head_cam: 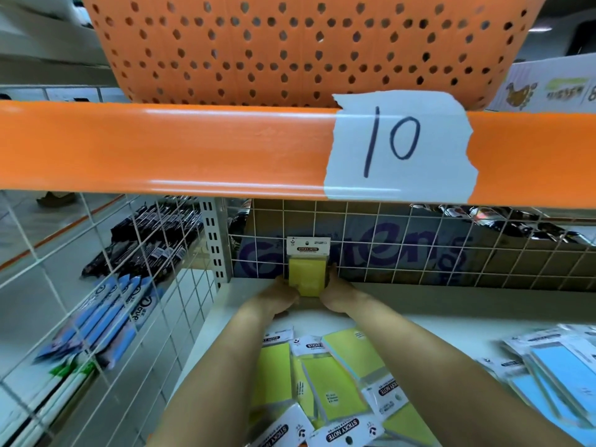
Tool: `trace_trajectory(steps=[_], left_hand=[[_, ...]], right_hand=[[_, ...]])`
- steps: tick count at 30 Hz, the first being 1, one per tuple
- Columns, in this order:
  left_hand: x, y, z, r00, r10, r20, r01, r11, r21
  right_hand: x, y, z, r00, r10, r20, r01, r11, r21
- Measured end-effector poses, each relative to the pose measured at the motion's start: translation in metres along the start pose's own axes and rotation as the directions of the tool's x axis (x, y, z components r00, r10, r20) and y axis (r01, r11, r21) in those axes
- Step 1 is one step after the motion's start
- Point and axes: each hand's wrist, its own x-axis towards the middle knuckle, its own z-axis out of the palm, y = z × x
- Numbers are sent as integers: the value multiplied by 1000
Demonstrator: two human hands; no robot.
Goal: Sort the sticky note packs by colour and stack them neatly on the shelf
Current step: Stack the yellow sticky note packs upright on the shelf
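A yellow sticky note pack (308, 275) with a white header card stands upright against the wire mesh at the back of the white shelf (451, 304). My left hand (280, 296) holds its left side and my right hand (337, 293) holds its right side, fingers around the pack's edges. Near me, between my forearms, several yellow sticky note packs (325, 382) lie in a loose pile. Several blue sticky note packs (554, 369) lie at the right.
An orange shelf beam (161, 150) with a taped label reading 10 crosses close overhead, under an orange perforated basket (290, 46). White wire mesh (129, 285) walls the left and back. Blue and black packets hang beyond the left mesh.
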Motion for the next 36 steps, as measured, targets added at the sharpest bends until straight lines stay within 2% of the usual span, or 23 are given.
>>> trace_trajectory(steps=[5,9,13,19,22,24,30,33,36], left_hand=[[-4,-3,2,1000,0,-25,-1,999,-33],[-21,0,2,998,37,-54,-30,992,120],[-44,2,-14,991,61,-116,-30,966,258],[-85,-6,-36,985,-28,-172,92,922,377],[-99,-10,-42,969,-61,-241,145,925,350],[-110,-12,-43,959,-86,-272,179,924,337],[-136,-15,-37,956,-223,-189,281,882,379],[-142,-17,-33,951,-277,-133,307,875,374],[-146,-18,-31,947,-285,-147,320,874,365]], right_hand=[[-5,7,-1,1000,21,9,-21,1000,3],[-16,8,-9,997,-2,76,7,998,-61],[-43,4,-14,990,-93,110,104,990,-100],[-79,-13,-12,985,-167,37,171,975,-140],[-96,-25,-15,979,-204,13,202,953,-227],[-102,-29,-14,978,-206,45,211,955,-210],[-121,-31,4,971,-146,191,162,984,-74],[-127,-35,14,974,-112,197,122,992,-38],[-133,-40,20,978,-76,192,88,995,-52]])
